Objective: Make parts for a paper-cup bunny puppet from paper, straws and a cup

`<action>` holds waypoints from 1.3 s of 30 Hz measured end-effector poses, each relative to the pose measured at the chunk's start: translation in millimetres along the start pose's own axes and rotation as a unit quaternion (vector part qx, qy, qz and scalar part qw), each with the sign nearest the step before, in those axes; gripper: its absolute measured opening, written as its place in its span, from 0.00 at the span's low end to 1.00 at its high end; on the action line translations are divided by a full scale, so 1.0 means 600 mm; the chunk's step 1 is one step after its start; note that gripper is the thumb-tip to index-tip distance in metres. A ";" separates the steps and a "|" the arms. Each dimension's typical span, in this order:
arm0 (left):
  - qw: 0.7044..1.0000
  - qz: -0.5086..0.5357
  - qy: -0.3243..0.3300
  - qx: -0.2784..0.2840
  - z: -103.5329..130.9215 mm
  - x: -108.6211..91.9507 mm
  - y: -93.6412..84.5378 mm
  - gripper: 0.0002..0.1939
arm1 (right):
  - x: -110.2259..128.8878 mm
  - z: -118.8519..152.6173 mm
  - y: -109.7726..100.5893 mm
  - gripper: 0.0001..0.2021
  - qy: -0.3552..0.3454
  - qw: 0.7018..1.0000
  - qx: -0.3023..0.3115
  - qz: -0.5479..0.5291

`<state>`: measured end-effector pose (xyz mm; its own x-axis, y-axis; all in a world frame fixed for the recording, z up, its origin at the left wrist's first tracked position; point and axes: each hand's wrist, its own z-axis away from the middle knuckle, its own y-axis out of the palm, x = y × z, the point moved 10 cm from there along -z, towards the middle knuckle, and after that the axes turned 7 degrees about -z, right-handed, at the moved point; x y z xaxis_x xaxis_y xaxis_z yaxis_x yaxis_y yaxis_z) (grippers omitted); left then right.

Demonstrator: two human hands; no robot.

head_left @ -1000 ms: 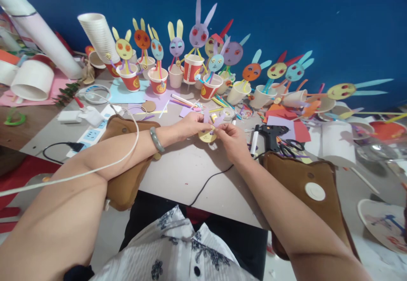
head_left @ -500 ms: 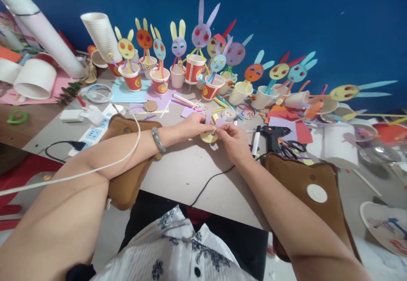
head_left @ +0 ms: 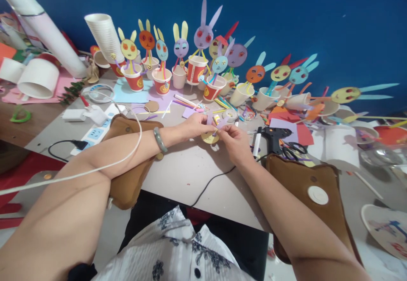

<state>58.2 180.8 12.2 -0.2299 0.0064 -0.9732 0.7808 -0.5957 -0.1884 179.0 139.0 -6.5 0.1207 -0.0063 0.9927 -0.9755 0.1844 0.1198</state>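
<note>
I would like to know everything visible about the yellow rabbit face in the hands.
The yellow rabbit face is a round disc, seemingly paper or thin card, with dark drawn marks and two pale purple ears at its far edge. The left hand and the right hand hold it near the ears, hiding part of it. It is over the table; whether it touches the surface, I cannot tell.

Left: white power strip [head_left: 103,129] with a black plug [head_left: 80,145] at its near end; a white adapter [head_left: 73,115] lies beside it, a green leafy sprig [head_left: 71,94] farther back. Right: brown padded bag [head_left: 294,187] bearing a white disc [head_left: 318,195]. Background: blue wall [head_left: 302,13].
</note>
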 end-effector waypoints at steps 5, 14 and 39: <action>0.999 -0.032 0.018 -0.016 -0.003 -0.001 -0.006 0.04 | -0.003 0.001 0.000 0.16 0.011 1.000 -0.003 -0.016; 1.000 -0.022 0.015 -0.001 -0.002 -0.004 -0.002 0.04 | -0.005 0.001 0.005 0.17 0.008 1.000 0.011 -0.007; 1.000 -0.012 0.001 -0.009 0.002 -0.005 -0.002 0.08 | -0.004 0.001 0.002 0.16 -0.002 1.000 0.004 -0.010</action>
<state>57.5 180.5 15.5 -0.2475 0.0215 -0.9686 0.7854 -0.5809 -0.2136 177.3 138.7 -8.7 0.1403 -0.0135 0.9900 -0.9743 0.1759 0.1405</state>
